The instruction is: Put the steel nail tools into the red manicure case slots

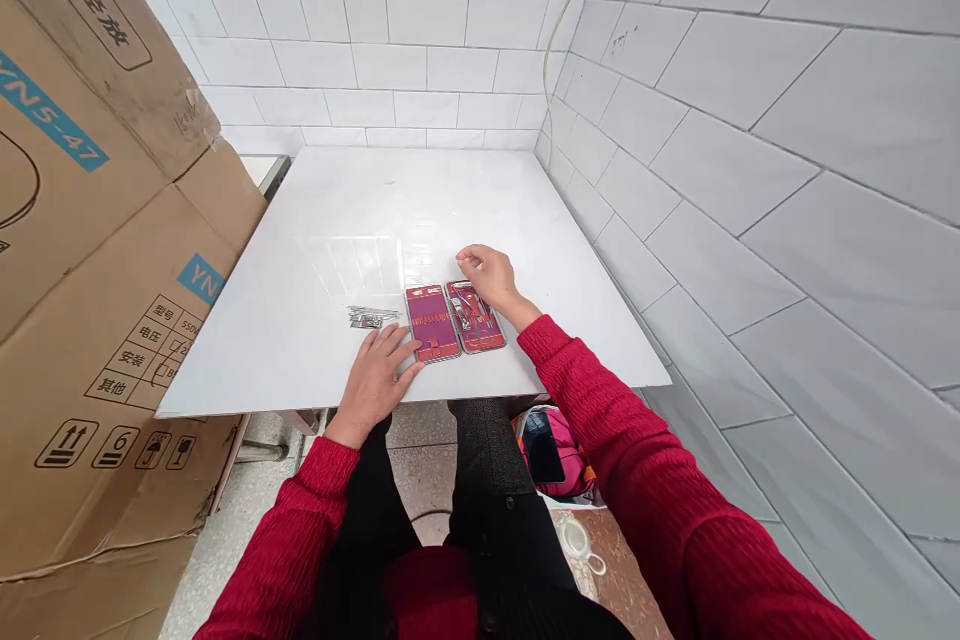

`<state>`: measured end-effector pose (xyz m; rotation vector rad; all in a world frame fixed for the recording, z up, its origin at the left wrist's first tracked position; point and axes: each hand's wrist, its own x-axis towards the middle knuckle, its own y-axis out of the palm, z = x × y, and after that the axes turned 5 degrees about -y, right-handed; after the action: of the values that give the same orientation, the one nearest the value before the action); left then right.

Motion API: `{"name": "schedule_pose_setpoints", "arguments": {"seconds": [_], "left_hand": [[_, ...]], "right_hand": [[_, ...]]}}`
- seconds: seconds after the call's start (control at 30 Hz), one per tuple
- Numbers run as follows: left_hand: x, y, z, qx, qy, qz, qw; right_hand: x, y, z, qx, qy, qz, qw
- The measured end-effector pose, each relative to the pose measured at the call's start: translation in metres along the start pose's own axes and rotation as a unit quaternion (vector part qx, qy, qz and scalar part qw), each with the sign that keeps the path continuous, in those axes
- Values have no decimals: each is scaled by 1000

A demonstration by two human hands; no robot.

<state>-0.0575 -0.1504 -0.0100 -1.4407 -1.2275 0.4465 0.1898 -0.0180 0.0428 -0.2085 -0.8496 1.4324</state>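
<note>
An unfolded manicure case (pixel 433 320) lies on the white table with its red and purple lining up. Its left half shows a row of orange loops; the right half (pixel 480 328) carries several metal grooming tools. My left hand (pixel 377 375) rests flat with fingers spread, fingertips and thumb by the case's left edge. Beyond those fingertips is a small pile of thin metal tools (pixel 367 317). Over the top of the right half, my right hand (pixel 487 272) is closed with the fingertips pinched together. Whatever they may hold is too small to make out.
The white table (pixel 450 200) meets tiled walls at the back and right. Large cardboard boxes (pixel 97 250) stand along its left side. Below the front edge, a bag with a phone (pixel 543 445) on it and a white lidded container (pixel 574 537) sit at the right.
</note>
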Motion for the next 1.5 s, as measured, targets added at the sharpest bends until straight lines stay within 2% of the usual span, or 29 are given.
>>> {"name": "schedule_pose_setpoints", "arguments": {"seconds": [0.1, 0.2, 0.3, 0.43, 0.53, 0.63, 0.7, 0.8, 1.03, 1.33, 1.5], "left_hand": [[1, 0, -1, 3, -2, -10, 1000], [1, 1, 0, 6, 0, -17, 1000], [1, 3, 1, 13, -2, -19, 1000], [2, 4, 0, 27, -3, -16, 999], [3, 4, 0, 38, 0, -19, 999], [3, 4, -1, 43, 2, -18, 999], [2, 3, -1, 45, 1, -18, 999], [2, 2, -3, 38, 4, -23, 999], [4, 3, -3, 4, 25, -33, 999], [5, 3, -2, -2, 21, -32, 999], [4, 4, 0, 7, 31, -36, 999]], "right_hand": [[2, -21, -40, 65, 72, -42, 994], [-4, -25, -69, 155, 121, -34, 980], [-11, -19, -83, 202, 129, -22, 971], [-4, -18, -82, 211, 101, 2, 972], [9, -25, -71, 166, 48, 89, 981], [16, -30, -58, 37, 26, 180, 983], [15, -28, -51, -54, 10, 201, 978], [11, -25, -46, -114, -8, 197, 974], [6, -33, -43, -116, -30, 196, 973], [1, -41, -33, -206, -71, 179, 959], [7, -54, -47, -242, -41, 142, 959]]}}
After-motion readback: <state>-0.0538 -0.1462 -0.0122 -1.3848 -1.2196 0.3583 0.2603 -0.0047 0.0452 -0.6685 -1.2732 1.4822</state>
